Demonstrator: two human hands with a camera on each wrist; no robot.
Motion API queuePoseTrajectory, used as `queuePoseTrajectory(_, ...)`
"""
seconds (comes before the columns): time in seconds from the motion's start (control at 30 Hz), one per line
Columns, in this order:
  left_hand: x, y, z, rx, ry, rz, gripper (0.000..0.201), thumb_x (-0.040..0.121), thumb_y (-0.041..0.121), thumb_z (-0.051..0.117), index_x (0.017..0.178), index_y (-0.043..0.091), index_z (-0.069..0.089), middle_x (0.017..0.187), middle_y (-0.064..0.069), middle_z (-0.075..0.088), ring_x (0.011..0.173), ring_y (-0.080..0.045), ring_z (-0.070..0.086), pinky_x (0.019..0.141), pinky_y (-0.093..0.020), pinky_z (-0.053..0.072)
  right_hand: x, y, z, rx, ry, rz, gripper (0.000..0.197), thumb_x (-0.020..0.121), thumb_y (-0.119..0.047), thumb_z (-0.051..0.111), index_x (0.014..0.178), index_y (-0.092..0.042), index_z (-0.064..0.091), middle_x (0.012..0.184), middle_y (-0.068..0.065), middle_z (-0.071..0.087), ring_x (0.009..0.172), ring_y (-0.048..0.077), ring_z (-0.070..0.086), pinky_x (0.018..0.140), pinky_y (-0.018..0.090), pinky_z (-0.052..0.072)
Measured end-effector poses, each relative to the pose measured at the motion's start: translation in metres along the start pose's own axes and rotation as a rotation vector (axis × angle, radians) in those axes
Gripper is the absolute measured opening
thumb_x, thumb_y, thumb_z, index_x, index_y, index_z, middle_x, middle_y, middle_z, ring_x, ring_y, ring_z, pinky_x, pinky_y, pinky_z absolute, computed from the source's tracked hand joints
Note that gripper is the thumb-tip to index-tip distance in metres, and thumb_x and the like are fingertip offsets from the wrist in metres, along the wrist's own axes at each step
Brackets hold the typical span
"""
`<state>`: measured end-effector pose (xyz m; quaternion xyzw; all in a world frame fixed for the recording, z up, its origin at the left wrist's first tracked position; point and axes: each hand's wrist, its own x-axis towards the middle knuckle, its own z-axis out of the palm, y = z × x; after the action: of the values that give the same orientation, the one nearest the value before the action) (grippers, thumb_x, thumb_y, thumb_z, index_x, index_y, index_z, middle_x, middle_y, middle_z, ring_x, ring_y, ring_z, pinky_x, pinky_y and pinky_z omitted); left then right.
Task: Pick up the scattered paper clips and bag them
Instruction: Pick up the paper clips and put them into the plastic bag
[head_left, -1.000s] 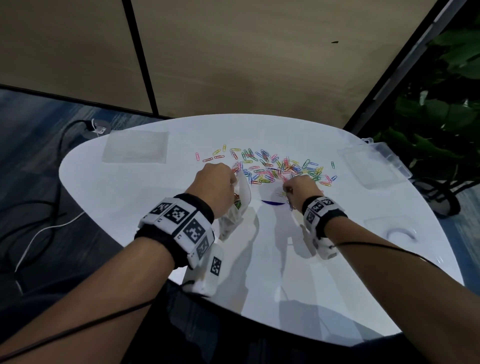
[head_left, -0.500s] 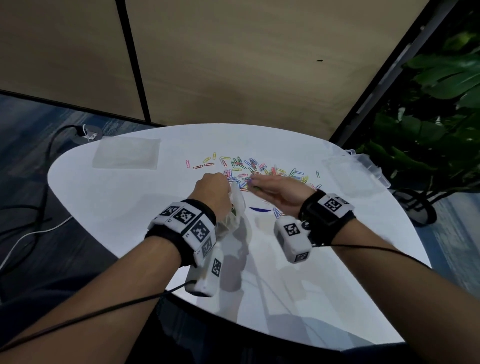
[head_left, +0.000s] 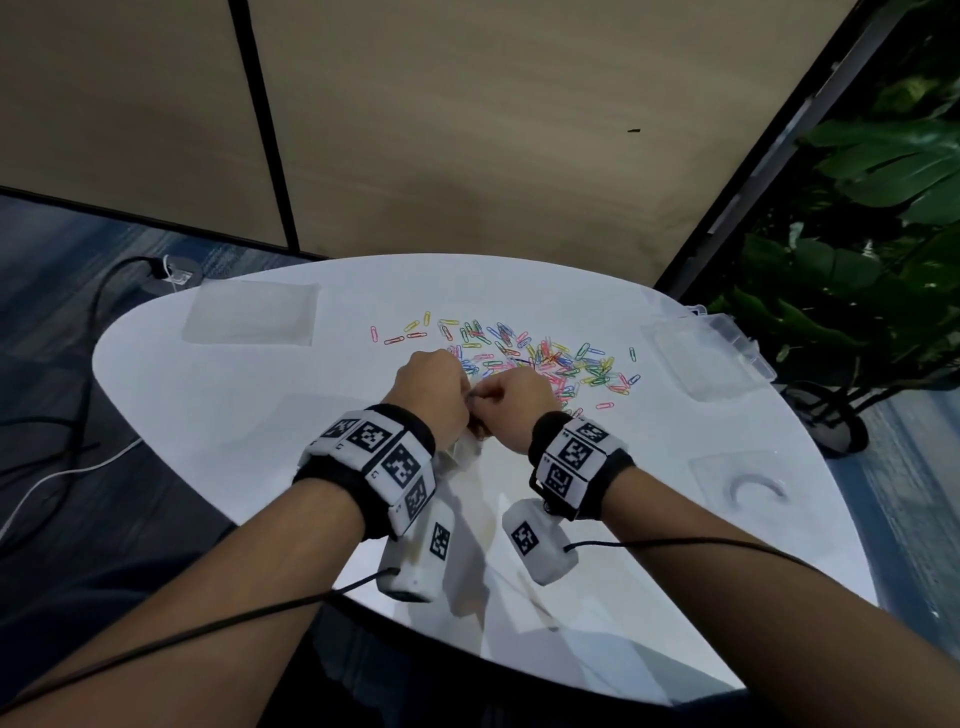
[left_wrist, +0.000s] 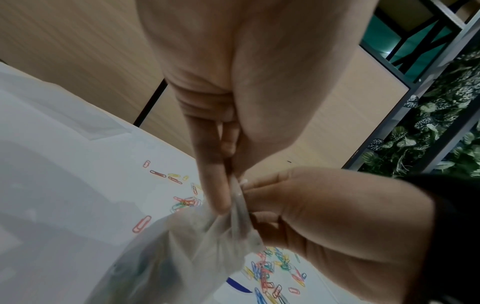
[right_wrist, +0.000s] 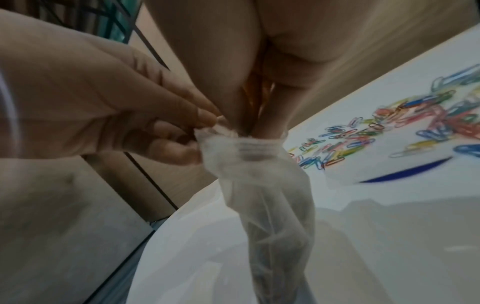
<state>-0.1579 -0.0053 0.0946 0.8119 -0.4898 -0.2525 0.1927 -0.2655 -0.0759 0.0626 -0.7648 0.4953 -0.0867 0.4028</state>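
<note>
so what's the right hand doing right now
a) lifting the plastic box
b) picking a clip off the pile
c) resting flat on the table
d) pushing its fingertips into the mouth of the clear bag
d: the right hand has its fingertips tucked into the mouth of the clear bag, whose rim the left hand pinches, while the paper clips lie on the table.

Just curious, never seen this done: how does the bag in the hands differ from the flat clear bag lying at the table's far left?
The held bag is bunched at its mouth, hanging upright, pinched by the left hand and right hand. The flat bag lies spread on the table, untouched. Both are thin, translucent plastic.
</note>
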Motion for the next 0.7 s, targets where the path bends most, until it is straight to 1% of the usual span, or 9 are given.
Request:
queuePoseTrajectory(0.13,0.001,-0.002,-0.003,0.008,0.002,-0.005,0.026,0.087,0.007,0.058,0.105,0.014,0.076,0.112,-0.013,0.068,0.102,-0.034,0.065,0.087,-0.037,0.056,0.001,-0.007,-0.002,-0.197,-0.214,-0.057,0.027,0.086,-0.002,0.057,0.106,-0.012,0.073,0.098,0.002,0.071,0.091,0.019,0.064,0.078,0.022,0.045)
queuePoseTrajectory(0.23,0.001,0.0,-0.004,-0.016,0.007,0.011,0.024,0.088,0.007,0.058,0.101,0.014,0.078,0.112,-0.011,0.069,0.102,-0.032,0.065,0.086,-0.036,0.056,0.0,-0.003,-0.01,-0.156,-0.142,-0.096,0.022,0.079,-0.001,0.069,0.095,-0.014,0.078,0.087,0.001,0.075,0.075,0.012,0.068,0.072,0.02,0.051)
queuePoseTrajectory(0.3,0.001,0.0,-0.005,-0.02,0.019,0.016,0.023,0.09,0.009,0.058,0.102,0.014,0.077,0.113,-0.01,0.069,0.103,-0.031,0.065,0.086,-0.036,0.056,0.0,-0.001,-0.016,-0.026,-0.105,-0.101,0.018,0.079,-0.001,0.07,0.086,-0.015,0.079,0.083,0.002,0.076,0.07,0.01,0.068,0.072,0.021,0.055)
queuePoseTrajectory(0.4,0.001,-0.003,-0.009,-0.026,0.032,0.009,0.024,0.091,0.007,0.057,0.105,0.013,0.075,0.115,-0.01,0.068,0.104,-0.03,0.065,0.085,-0.032,0.053,0.007,0.009,-0.03,0.447,-0.048,0.009,0.024,0.083,0.01,0.059,0.076,-0.007,0.075,0.081,0.01,0.072,0.073,0.019,0.066,0.073,0.033,0.061)
queuePoseTrajectory(0.47,0.001,-0.005,-0.013,-0.042,0.019,-0.004,0.024,0.091,0.003,0.054,0.1,0.009,0.075,0.11,-0.011,0.07,0.097,-0.03,0.068,0.084,-0.031,0.055,0.02,0.033,-0.045,0.52,0.04,0.124,0.019,0.083,0.009,0.062,0.082,-0.006,0.073,0.089,0.012,0.068,0.075,0.02,0.064,0.068,0.034,0.061)
queuePoseTrajectory(0.53,-0.001,-0.009,-0.017,-0.055,-0.004,-0.013,0.024,0.091,0.0,0.053,0.097,0.006,0.075,0.1,-0.013,0.072,0.086,-0.031,0.072,0.086,-0.035,0.059,0.036,0.076,-0.058,0.319,0.029,0.306,0.033,0.077,0.0,0.075,0.108,-0.01,0.068,0.109,0.011,0.062,0.085,0.023,0.066,0.071,0.037,0.061)
queuePoseTrajectory(0.6,-0.004,-0.012,-0.02,-0.05,-0.015,-0.011,0.025,0.091,0.0,0.052,0.101,0.005,0.075,0.097,-0.014,0.073,0.085,-0.032,0.072,0.087,-0.038,0.06,0.045,0.116,-0.061,-0.078,-0.049,0.472,0.086,0.061,-0.024,0.089,0.137,-0.015,0.049,0.133,0.008,0.049,0.111,0.03,0.06,0.082,0.042,0.058)
queuePoseTrajectory(0.63,-0.006,-0.015,-0.021,-0.047,-0.017,-0.01,0.026,0.092,0.0,0.052,0.103,0.006,0.074,0.097,-0.014,0.072,0.085,-0.032,0.072,0.088,-0.038,0.059,0.049,0.131,-0.059,-0.292,-0.086,0.487,0.104,0.054,-0.04,0.089,0.143,-0.018,0.04,0.142,0.008,0.043,0.121,0.031,0.054,0.088,0.04,0.055)
queuePoseTrajectory(0.7,-0.008,-0.021,-0.021,-0.042,-0.024,-0.007,0.025,0.092,0.002,0.052,0.105,0.008,0.073,0.099,-0.013,0.072,0.087,-0.032,0.072,0.088,-0.039,0.059,0.056,0.148,-0.05,-0.515,-0.063,0.417,0.108,0.052,-0.059,0.078,0.144,-0.02,0.037,0.144,0.011,0.041,0.125,0.029,0.05,0.091,0.032,0.048)
